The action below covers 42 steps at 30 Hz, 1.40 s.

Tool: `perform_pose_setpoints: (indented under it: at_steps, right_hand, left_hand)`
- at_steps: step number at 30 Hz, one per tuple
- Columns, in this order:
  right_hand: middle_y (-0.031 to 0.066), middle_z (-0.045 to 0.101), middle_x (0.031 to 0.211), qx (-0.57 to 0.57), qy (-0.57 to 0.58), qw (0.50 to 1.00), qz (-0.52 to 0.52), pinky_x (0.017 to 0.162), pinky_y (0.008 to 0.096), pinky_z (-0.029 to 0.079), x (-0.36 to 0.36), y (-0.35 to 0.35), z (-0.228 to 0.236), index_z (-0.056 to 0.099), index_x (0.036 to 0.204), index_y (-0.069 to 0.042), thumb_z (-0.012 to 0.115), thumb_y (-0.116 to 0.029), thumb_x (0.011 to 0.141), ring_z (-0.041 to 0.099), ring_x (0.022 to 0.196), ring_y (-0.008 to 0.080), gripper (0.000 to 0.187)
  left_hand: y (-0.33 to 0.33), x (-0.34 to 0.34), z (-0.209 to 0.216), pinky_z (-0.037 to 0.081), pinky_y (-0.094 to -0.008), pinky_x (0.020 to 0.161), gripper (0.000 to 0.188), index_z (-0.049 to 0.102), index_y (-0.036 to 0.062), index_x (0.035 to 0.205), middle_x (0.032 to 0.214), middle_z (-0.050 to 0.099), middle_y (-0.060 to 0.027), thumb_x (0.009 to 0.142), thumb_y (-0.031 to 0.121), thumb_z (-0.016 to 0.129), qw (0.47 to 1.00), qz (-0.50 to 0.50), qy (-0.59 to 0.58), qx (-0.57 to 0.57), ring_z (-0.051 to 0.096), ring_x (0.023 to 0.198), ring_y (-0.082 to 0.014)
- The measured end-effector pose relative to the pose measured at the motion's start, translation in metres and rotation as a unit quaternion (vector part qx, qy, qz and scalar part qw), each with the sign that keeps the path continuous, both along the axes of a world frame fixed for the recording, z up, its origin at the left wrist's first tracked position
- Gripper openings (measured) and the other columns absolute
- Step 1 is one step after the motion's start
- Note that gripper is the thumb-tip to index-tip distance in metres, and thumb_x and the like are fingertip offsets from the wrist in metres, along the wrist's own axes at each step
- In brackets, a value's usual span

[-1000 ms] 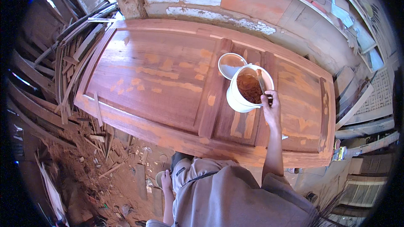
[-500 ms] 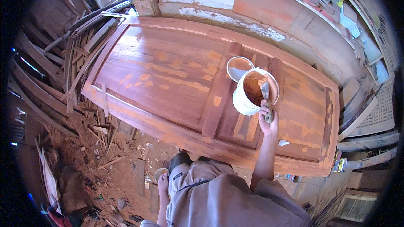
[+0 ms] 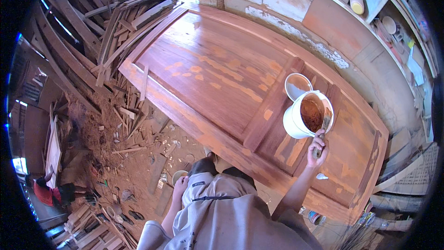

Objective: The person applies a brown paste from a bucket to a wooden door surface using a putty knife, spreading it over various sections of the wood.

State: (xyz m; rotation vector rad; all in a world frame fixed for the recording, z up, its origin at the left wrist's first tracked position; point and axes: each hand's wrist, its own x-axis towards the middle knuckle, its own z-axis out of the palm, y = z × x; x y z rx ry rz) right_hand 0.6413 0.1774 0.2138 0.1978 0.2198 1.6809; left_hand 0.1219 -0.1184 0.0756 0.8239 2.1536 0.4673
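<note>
My right hand (image 3: 317, 149) is closed around the handle of a putty knife (image 3: 327, 122), whose smeared blade lies against the near right inner rim of a white bucket (image 3: 295, 122). Reddish-brown filler paste (image 3: 311, 115) fills the lower part of the bucket. The bucket stands on a large wooden door (image 3: 203, 106) lying flat, its panels patched with orange filler. Down beside my thigh, my left hand (image 3: 181, 185) overlaps the edge of a round, pale-rimmed container (image 3: 178, 174); whether the fingers grip it cannot be made out.
A round lid (image 3: 298, 86) lies behind the bucket, and a small white piece (image 3: 322, 176) on the door near my right forearm. Scrap wood (image 3: 134, 23) is piled at the far left. Shelves (image 3: 370, 16) line the right wall. Offcuts and debris (image 3: 138, 157) cover the floor.
The view has turned, so the door and bucket appear farther right. The putty knife's blade has shifted from over the paste to the bucket's near right rim. My right hand still grips it.
</note>
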Motion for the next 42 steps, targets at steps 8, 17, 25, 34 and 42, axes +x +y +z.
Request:
perform_pose_setpoints:
  at_steps: [8, 17, 25, 34, 42]
  right_hand:
    - [0.0040, 0.060, 0.104, -0.158, -0.514, 0.834, -0.119, 0.057, 0.0228, 0.046, -0.028, 0.010, 0.030, 0.052, 0.125, -0.006, 0.057, -0.017, 0.096, 0.056, 0.075, 0.0113, 0.030]
    - [0.0064, 0.054, 0.104, -0.139, -0.920, 0.203, -0.305, 0.066, 0.0221, 0.046, -0.043, 0.028, -0.004, 0.050, 0.123, -0.009, 0.063, -0.008, 0.093, 0.055, 0.083, 0.0093, 0.032]
    - [0.0031, 0.058, 0.096, -0.346, -0.660, 0.558, -0.366, 0.070, 0.0273, 0.049, -0.128, 0.044, 0.000, 0.049, 0.115, -0.012, 0.061, -0.006, 0.092, 0.055, 0.082, 0.0128, 0.026]
    - [0.0077, 0.066, 0.109, -0.380, -0.669, 0.540, -0.340, 0.073, 0.0293, 0.053, -0.070, 0.041, -0.006, 0.055, 0.112, -0.008, 0.057, -0.019, 0.097, 0.061, 0.090, 0.0147, 0.019]
    - [0.0043, 0.062, 0.097, -0.308, -0.614, 0.668, -0.288, 0.075, 0.0268, 0.053, -0.096, 0.030, -0.005, 0.056, 0.108, -0.004, 0.059, -0.015, 0.096, 0.059, 0.085, 0.0130, 0.017]
  left_hand:
    - [0.032, -0.040, -0.006, 0.051, -0.0391, 0.085, 0.043, 0.065, -0.0018, 0.108, 0.100, 0.069, -0.0217, 0.095, 0.039, 0.056, 0.999, -0.040, -0.031, 0.005, 0.067, 0.097, -0.0309]
    - [0.099, -0.143, -0.028, 0.052, -0.0371, 0.084, 0.045, 0.064, -0.0021, 0.110, 0.097, 0.070, -0.0208, 0.095, 0.039, 0.056, 0.997, -0.045, -0.060, -0.034, 0.068, 0.093, -0.0292]
    - [0.171, -0.276, -0.040, 0.051, -0.0368, 0.080, 0.045, 0.064, -0.0015, 0.107, 0.097, 0.069, -0.0197, 0.095, 0.041, 0.055, 0.996, 0.007, -0.082, -0.024, 0.067, 0.088, -0.0268]
    - [0.214, -0.370, -0.049, 0.049, -0.0369, 0.082, 0.046, 0.062, -0.0035, 0.108, 0.094, 0.068, -0.0181, 0.097, 0.041, 0.054, 0.999, 0.008, -0.038, 0.033, 0.065, 0.091, -0.0247]
    - [0.192, -0.328, -0.009, 0.050, -0.0358, 0.081, 0.042, 0.063, 0.0001, 0.110, 0.097, 0.068, -0.0147, 0.097, 0.039, 0.054, 0.997, -0.017, -0.068, 0.012, 0.063, 0.090, -0.0229]
